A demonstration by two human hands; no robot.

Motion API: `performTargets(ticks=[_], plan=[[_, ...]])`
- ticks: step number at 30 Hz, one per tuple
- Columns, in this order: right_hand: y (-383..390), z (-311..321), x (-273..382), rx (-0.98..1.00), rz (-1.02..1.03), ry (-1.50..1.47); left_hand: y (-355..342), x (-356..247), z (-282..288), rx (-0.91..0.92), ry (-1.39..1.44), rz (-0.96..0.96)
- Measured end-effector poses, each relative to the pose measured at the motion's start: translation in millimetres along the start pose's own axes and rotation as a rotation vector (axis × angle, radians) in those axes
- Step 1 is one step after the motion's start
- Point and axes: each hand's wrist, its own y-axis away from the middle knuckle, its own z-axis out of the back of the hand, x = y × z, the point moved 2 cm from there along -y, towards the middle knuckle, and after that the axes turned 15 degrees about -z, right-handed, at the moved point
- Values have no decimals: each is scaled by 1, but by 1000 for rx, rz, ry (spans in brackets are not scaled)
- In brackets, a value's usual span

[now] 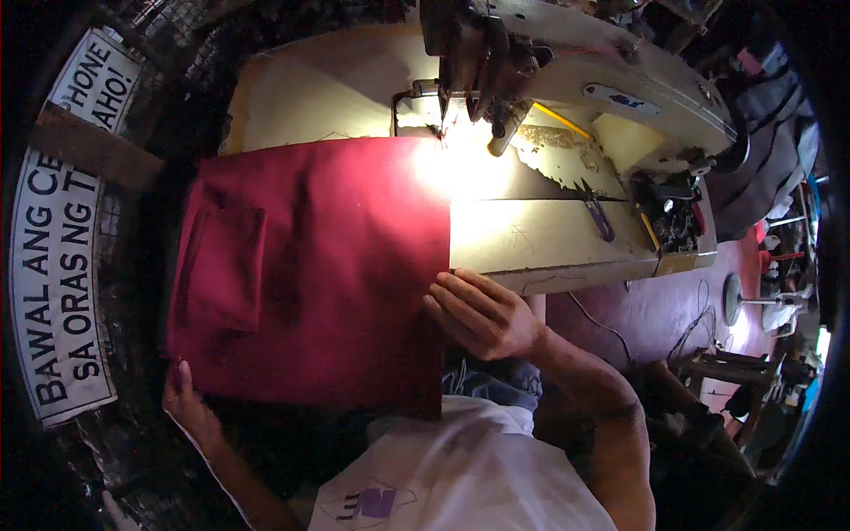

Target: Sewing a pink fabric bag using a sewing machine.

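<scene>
A wide piece of dark red cloth [328,274] lies over the front of the sewing table and hangs down toward my lap. A smaller rectangular patch [221,270] of the same red shows on its left part. My right hand [478,311] has its fingers bent together on the cloth's right edge, by the table's front rim. At the lower left corner my left hand [186,398] grips the cloth's edge, thumb on top. The cloth's far edge reaches the needle area of a sewing machine [567,53], where the lamp's glare hides detail.
Thread snips [599,212] with a purple handle lie on the pale tabletop [522,230], right of the cloth. A yellow stick [562,120] rests by the machine arm. Small dark items fill a tray [677,208] at the right end. Signs [62,292] hang at the left.
</scene>
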Motion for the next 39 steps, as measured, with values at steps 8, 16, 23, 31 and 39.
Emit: performTargets(ticks=[8,16,23,31,39], plan=[[3,-5,7,-114,-210,-197,-5,-89,-63,-261,-620,-725],[5,-10,5,-105,-299,-336,-10,-164,-349,864,40,-1359],[4,-6,2,-103,-358,-442,-2,-142,-378,865,102,-1458],[4,-1,-3,-74,-428,-463,-4,-142,-381,867,-40,-1449],[2,-5,-9,-50,-438,-471,-16,-144,-389,939,16,-1434]])
